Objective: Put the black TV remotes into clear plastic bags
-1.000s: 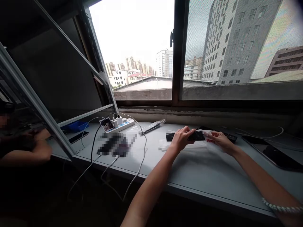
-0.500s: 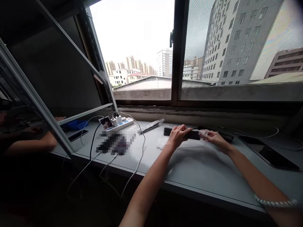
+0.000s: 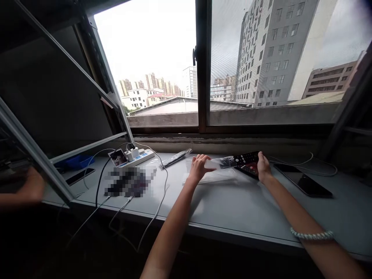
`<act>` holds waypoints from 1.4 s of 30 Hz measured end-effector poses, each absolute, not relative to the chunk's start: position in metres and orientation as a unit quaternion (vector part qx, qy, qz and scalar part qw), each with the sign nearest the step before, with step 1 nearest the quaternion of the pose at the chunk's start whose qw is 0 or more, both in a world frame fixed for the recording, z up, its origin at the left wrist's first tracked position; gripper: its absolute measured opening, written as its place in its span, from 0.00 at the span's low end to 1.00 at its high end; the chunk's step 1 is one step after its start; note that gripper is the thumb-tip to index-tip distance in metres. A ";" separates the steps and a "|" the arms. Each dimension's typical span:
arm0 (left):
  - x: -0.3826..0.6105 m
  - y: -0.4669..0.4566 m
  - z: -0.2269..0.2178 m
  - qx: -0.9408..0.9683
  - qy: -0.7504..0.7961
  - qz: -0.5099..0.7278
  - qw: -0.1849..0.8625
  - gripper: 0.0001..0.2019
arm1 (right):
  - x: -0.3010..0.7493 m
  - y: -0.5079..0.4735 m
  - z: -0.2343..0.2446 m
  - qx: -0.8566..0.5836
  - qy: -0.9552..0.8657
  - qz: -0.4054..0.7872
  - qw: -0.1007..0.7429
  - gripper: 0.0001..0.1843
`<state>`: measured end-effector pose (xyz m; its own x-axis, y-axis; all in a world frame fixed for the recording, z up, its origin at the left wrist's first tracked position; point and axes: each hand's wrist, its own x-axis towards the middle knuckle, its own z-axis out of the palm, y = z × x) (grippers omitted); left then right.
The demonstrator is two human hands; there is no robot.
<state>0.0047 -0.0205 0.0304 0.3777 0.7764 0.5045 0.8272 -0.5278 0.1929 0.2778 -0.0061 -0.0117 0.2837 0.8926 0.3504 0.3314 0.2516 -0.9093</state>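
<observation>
My right hand (image 3: 264, 167) grips a black remote control (image 3: 247, 157) by its right end, buttons facing up. The remote's left end appears to be inside a clear plastic bag (image 3: 222, 162), or behind it. My left hand (image 3: 199, 168) is at the bag's left end, thumb and fingers curved around the film; the exact grip is hard to see. Just below the held remote lies a second black remote control (image 3: 245, 171), partly hidden by my right hand. More clear plastic bags (image 3: 216, 177) lie flat on the table under my hands.
A bagged dark item (image 3: 176, 158) lies near the window. Left of it are a white power strip (image 3: 142, 155) with chargers, loose cables and a blurred-out patch. A black tablet-like device (image 3: 303, 180) lies at right. Behind the metal frame (image 3: 58, 170), another person's arm (image 3: 31, 188) shows.
My right hand has gone from pinching plastic to holding a remote, buttons up. My left hand has left the dark item it held and moved to the bag's end. The view has turned right.
</observation>
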 end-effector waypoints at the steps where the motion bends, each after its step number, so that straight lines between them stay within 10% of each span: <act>1: 0.005 -0.021 0.030 -0.824 -0.493 -0.276 0.036 0.24 | 0.281 -0.005 -0.012 -0.581 -0.505 0.244 0.590 0.39; 11: 0.006 -0.031 0.043 -0.778 -0.547 -0.305 0.044 0.22 | 0.278 -0.013 -0.006 -0.596 -0.378 0.240 0.667 0.31; 18: 0.008 -0.030 0.024 -0.834 -0.540 -0.111 -0.035 0.18 | 0.261 -0.017 -0.002 -0.564 -0.453 0.304 0.619 0.22; 33: 0.019 -0.027 0.021 -0.822 -0.536 -0.191 -0.030 0.12 | 0.252 -0.046 0.006 -0.726 -0.631 0.018 0.274 0.20; 42: 0.029 -0.027 -0.006 -0.840 -0.521 -0.148 0.000 0.15 | 0.241 -0.043 0.000 -0.617 -0.697 -0.001 0.367 0.18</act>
<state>0.0294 -0.0274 -0.0064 0.4127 0.8763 0.2485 0.8761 -0.4566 0.1548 0.2413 -0.0427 -0.0005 0.0292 0.8587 0.5117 0.8598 0.2395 -0.4509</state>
